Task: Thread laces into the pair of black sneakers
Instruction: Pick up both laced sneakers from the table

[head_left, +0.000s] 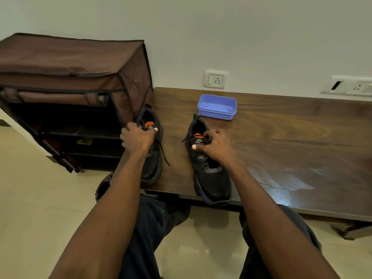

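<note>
Two black sneakers with orange tongue patches stand on the dark wooden table, toes toward me. My left hand (pixel 136 137) grips the tongue area of the left sneaker (pixel 152 170), near the table's left edge; a black lace (pixel 163 153) trails from under it across the shoe's right side. My right hand (pixel 215 146) curls over the lacing area of the right sneaker (pixel 214 184), pinching its tongue and lace; a short lace end (pixel 186 138) sticks out to the left. The right sneaker's toe overhangs the table's front edge.
A shallow blue plastic tray (pixel 217 106) sits behind the right sneaker. A brown fabric shoe rack (pixel 66 81) stands on the floor against the table's left end. Wall sockets (pixel 215 79) are behind the wooden table (pixel 291 141). My legs are under the table's front edge.
</note>
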Demonstrator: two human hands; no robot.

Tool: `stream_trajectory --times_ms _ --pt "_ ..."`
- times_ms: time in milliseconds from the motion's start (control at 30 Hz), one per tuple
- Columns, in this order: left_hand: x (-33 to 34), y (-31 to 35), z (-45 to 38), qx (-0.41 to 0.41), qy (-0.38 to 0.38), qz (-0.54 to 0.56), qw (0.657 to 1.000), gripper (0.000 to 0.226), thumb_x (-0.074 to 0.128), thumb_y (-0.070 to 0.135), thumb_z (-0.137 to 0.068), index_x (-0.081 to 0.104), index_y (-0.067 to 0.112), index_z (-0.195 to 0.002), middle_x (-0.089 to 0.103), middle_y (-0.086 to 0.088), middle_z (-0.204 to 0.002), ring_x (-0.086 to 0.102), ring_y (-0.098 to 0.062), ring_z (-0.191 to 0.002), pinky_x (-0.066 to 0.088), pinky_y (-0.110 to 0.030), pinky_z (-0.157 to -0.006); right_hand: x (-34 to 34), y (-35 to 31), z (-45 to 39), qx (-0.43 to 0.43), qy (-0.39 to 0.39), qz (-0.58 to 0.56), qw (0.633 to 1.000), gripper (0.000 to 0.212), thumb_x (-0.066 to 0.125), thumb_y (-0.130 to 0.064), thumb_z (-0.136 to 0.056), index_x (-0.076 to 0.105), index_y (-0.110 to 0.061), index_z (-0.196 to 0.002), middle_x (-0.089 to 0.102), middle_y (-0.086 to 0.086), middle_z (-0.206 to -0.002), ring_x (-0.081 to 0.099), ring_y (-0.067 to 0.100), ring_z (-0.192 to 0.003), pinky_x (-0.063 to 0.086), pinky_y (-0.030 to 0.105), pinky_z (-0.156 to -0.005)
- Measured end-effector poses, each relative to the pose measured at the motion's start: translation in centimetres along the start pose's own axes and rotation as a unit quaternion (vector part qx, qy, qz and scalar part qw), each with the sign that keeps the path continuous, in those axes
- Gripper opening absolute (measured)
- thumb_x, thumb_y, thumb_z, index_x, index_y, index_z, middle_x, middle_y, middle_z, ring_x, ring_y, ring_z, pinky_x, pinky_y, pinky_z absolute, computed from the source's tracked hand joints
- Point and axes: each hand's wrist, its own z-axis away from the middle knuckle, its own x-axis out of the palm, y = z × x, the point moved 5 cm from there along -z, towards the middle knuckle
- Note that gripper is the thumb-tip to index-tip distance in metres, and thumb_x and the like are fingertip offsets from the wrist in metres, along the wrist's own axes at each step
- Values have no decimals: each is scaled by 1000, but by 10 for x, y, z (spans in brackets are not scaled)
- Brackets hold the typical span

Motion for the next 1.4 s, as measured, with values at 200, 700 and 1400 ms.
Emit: stream_trajectory --times_ms 200,700,1400 --pt "20 -24 -15 -86 -151 5 985 112 92 45 -44 38 17 -138 45 -12 -138 47 -35 -124 51 -48 -96 7 6 -5 33 -1 -13 999 52 74 -43 -80 56 -24 -126 61 5 -124 60 27 -110 47 35 -85" --pt "60 42 51 89 -299 15 950 43 85 41 -70 63 26 -103 67 3 -99 64 -19 -94 52 -34 -87 -33 9 -15 47 75 -48 995 36 47 -38 -100 71 -15 -86 68 6 -88 64 29 -93 43 33 -69" --pt "30 59 20 43 -36 225 973 24 67 32 -85 64 18 -105 65 -5 -106 64 -18 -89 55 -38 -81 -19 -23 -87 -192 -55 552 810 37 41 -31 -101 60 -21 -131 24 18 -154 22 34 -142 21 49 -114"
